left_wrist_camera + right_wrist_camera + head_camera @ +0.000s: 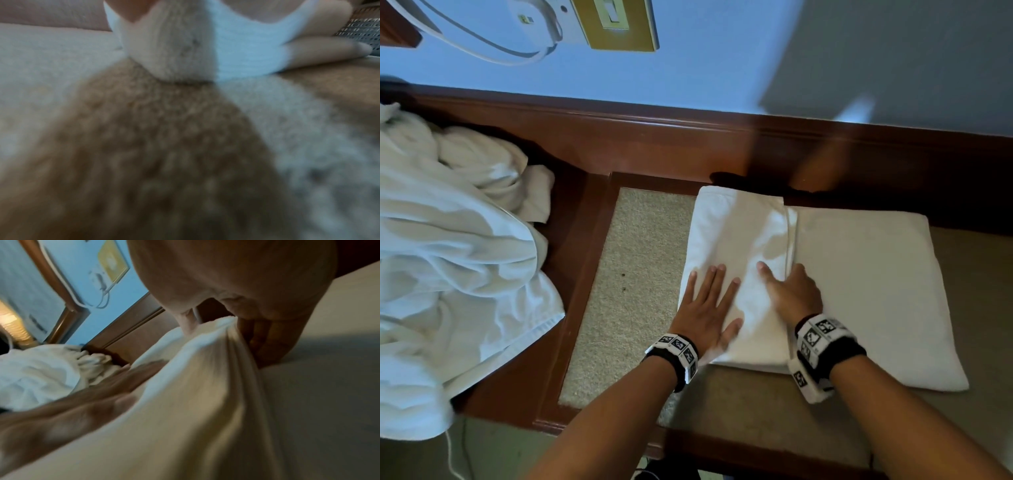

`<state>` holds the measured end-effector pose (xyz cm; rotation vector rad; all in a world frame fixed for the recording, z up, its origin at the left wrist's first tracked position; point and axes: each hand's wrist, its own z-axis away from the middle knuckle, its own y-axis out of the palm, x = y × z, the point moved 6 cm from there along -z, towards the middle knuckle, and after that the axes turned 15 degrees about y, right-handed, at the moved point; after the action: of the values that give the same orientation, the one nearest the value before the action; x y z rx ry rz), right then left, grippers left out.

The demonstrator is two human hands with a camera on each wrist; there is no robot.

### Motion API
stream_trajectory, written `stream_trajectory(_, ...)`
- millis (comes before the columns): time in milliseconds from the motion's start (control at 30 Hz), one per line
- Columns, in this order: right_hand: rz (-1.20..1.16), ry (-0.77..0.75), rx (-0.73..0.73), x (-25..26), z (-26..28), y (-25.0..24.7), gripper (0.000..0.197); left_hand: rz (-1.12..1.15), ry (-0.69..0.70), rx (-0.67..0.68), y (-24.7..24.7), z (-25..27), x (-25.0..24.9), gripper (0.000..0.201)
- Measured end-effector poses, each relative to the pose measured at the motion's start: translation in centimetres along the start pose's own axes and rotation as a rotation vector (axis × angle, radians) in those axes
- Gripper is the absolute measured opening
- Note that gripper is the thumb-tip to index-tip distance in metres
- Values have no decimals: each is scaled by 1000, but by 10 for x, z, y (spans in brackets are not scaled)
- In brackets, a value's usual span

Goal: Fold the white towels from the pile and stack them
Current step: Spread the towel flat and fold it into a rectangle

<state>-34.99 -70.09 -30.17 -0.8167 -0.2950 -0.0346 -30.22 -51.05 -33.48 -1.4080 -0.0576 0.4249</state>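
**Two hands working one half-folded towel**

Both of my hands are resting on the white towel (822, 277) spread across the beige pad (630, 274) of the wooden bench (571, 260). From the head view, my left hand (705, 313) is lying flat with straight fingers on the folded-over left flap. My right hand (789, 291) is sitting at the flap's edge, fingers tucked down into the cloth. Off to the left, the pile of unfolded towels (455, 240) is heaped on the bench, spilling over its front edge.

At my left wrist, the picture is blurring badly; I am seeing a towel corner (185, 53) on the pad (156, 146), with one finger (329, 48) lying beside it.

At my right wrist, my right hand (257, 331) is curling its fingers round a gathered ridge of the towel (205, 386), gripping it. My left hand (86, 402) is lying flat beyond, with the pile (41, 373) behind it.
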Motion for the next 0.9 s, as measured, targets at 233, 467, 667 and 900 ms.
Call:
stream_trajectory(233, -62, -144, -139, -5, 26, 5, 41, -3, -17, 36, -5, 2, -3, 82)
stream_trajectory(467, -30, -146, -149, -28, 10, -5, 39, 8, 4, 45, 4, 1, -20, 76)
stream_trajectory(667, 267, -590, -419, -3, 27, 4, 67, -14, -63, -17, -24, -15, -13, 63)
stream_trajectory(900, 498, -682, -283, -17, 12, 38, 83, 50, -145, 181, -24, -31, 47, 74)
